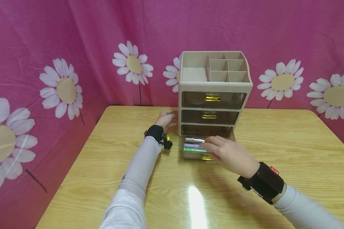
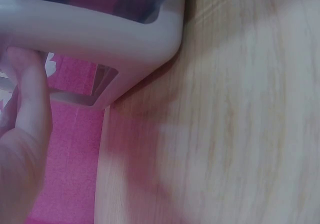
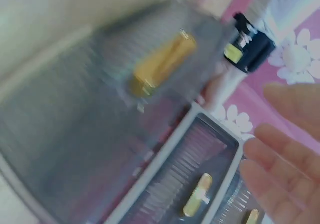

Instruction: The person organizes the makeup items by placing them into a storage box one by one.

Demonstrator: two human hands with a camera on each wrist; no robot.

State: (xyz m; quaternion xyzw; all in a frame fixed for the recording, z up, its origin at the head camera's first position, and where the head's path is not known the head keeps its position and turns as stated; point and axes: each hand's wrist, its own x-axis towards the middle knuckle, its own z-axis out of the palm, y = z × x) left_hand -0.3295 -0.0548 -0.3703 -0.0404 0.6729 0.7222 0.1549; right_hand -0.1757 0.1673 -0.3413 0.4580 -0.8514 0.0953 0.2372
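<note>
A beige desktop organizer (image 1: 216,85) with three smoky drawers stands on the table. Its bottom drawer (image 1: 191,156) is pulled out, and in it lie a silver tube (image 1: 192,140), a purple tube (image 1: 190,145) and a green tube (image 1: 193,150), their right ends hidden behind my right hand. My right hand (image 1: 232,154) hovers over the drawer; in the right wrist view its fingers (image 3: 275,159) look loosely extended with nothing between them. At the organizer's left side is my left hand (image 1: 167,119); in the left wrist view its fingers (image 2: 32,91) rest against the pale side frame.
The upper drawer (image 1: 189,99) and middle drawer (image 1: 190,117) are closed, each with a gold handle. Divided compartments (image 1: 218,65) form the organizer's top. The wooden table (image 1: 103,152) ends at a pink daisy-print curtain (image 1: 89,31) behind and to the left.
</note>
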